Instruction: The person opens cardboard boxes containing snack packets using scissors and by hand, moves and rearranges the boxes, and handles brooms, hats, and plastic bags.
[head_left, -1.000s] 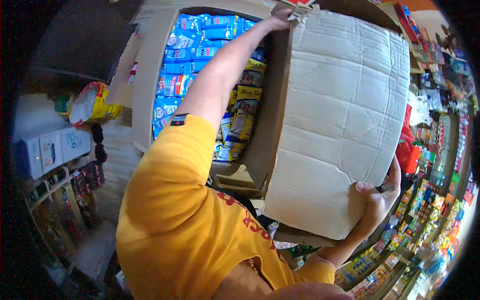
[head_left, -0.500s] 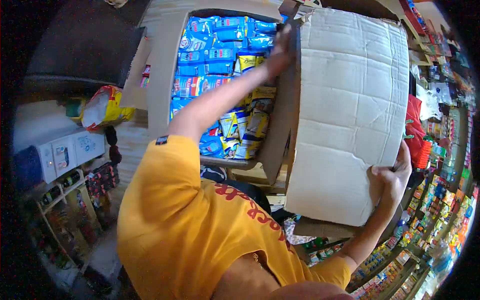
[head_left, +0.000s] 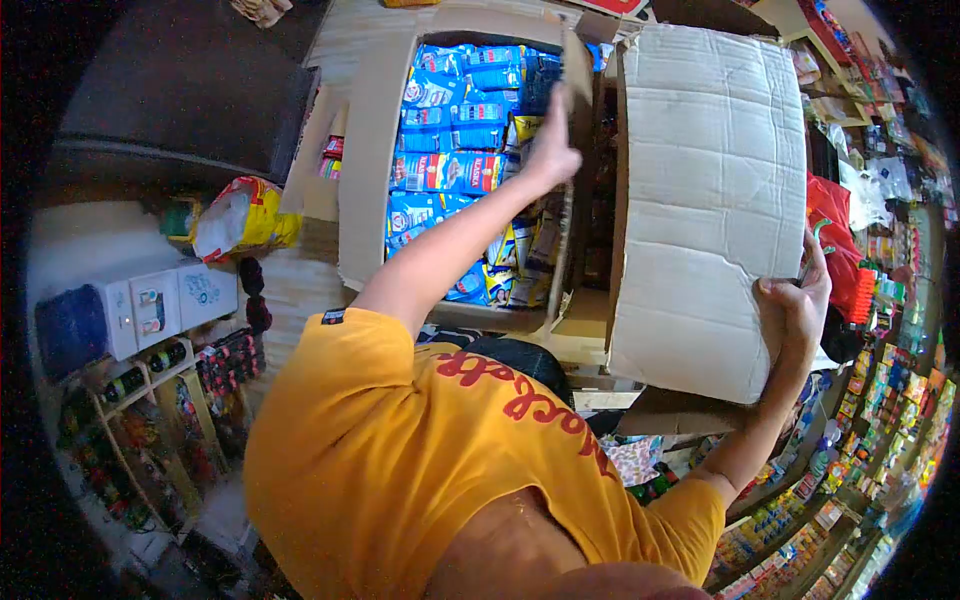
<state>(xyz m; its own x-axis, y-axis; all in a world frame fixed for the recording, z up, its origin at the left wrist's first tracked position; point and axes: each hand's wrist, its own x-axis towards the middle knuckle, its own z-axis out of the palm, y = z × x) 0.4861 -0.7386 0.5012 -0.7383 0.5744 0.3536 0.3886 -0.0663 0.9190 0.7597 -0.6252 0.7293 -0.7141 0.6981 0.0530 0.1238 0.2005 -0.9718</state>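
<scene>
My left hand [head_left: 555,150] is stretched out flat along the brown flap [head_left: 577,110] on the right side of an open cardboard box [head_left: 362,160]. Blue packets [head_left: 480,127] fill much of this box, with yellow packets [head_left: 500,285] towards its near right part; my forearm hides some of them. To the right, a second carton [head_left: 715,190] shows a pale, creased top panel. My right hand [head_left: 800,290] grips its near right edge, thumb on top and fingers down the side.
Shelves of small colourful goods [head_left: 850,430] curve along the right. A red bag [head_left: 830,215] lies beyond the pale carton. On the left are a yellow bag [head_left: 262,215], a white box [head_left: 170,300] and a rack of bottles [head_left: 150,370]. A dark surface [head_left: 190,110] is at upper left.
The open box's right flap has swung from leaning outward to nearly upright, with my left hand against it. My right hand keeps its grip on the pale carton. The view has shifted slightly.
</scene>
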